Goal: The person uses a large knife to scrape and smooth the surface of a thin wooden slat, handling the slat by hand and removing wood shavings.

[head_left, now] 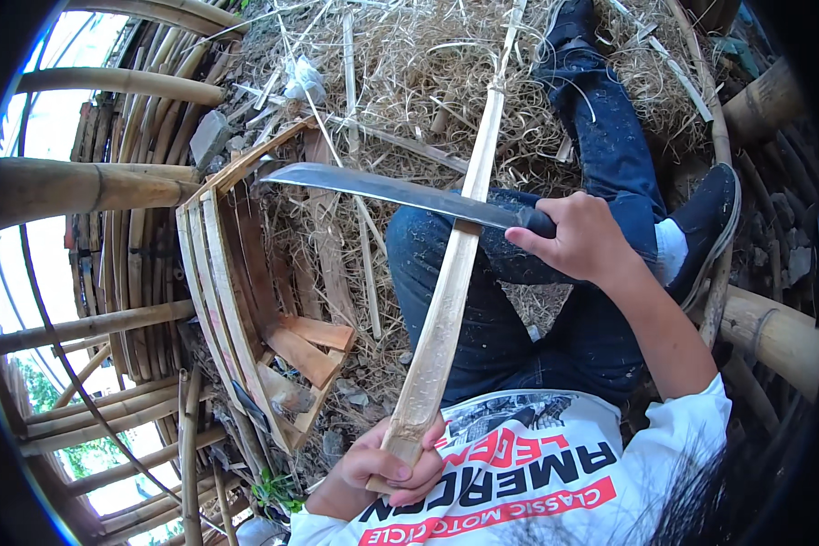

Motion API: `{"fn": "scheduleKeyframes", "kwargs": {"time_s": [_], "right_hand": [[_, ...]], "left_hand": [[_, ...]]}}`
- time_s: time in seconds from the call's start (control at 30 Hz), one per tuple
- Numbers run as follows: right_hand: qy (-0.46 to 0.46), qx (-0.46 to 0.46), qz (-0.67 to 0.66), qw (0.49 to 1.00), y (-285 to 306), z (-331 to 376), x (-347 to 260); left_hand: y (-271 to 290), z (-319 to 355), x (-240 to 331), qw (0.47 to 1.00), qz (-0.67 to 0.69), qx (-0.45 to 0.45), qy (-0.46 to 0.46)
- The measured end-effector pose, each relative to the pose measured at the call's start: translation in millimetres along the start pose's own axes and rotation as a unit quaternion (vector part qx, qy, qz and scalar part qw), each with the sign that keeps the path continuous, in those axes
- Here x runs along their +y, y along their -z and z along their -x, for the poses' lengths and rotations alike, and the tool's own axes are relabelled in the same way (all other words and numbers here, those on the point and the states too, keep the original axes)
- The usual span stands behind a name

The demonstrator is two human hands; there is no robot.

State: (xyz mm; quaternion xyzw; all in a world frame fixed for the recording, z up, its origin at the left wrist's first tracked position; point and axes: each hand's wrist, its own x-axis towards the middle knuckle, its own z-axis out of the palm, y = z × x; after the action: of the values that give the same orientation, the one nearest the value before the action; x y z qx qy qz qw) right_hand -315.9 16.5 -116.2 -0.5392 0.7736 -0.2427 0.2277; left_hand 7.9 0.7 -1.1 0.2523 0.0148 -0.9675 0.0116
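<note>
Two firm holds to note: clasping the near end of a long pale bamboo strip in the left hand, with fingers and thumb wrapped round it, just in front of the white shirt; gripping the dark handle of a long knife in the right hand, with curled fingers and a thumb laid along it. See the strip slanting away from the shirt, over a bent leg in blue jeans, toward fibrous shavings; cannot tell whether touching the leg or clear of it. Probably held by its near end to steady it and leave the upper length bare for the blade. Note the blade lying crosswise over the strip, pointing leftward, likely so angled to meet it broadside while well apart from the left hand. Find a slatted wooden crate off to the left, perhaps so placed to leave room for the knife
</note>
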Motion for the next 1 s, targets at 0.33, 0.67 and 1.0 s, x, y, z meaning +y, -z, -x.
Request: {"fn": "scheduleKeyframes", "kwargs": {"time_s": [0.33,0.67,1.0], "right_hand": [[-0.003,-0.057,-0.121,0.991,2,47,-30],[0.124,-0.067,-0.094,0.986,-14,78,-51],[0.111,-0.032,-0.005,0.993,-19,62,-39]], "left_hand": [[-6,-42,21,0.969,-0.227,0.083,0.045],[6,-44,16,0.905,-0.386,0.173,0.050],[7,-42,15,0.901,-0.396,0.175,0.021]]}}
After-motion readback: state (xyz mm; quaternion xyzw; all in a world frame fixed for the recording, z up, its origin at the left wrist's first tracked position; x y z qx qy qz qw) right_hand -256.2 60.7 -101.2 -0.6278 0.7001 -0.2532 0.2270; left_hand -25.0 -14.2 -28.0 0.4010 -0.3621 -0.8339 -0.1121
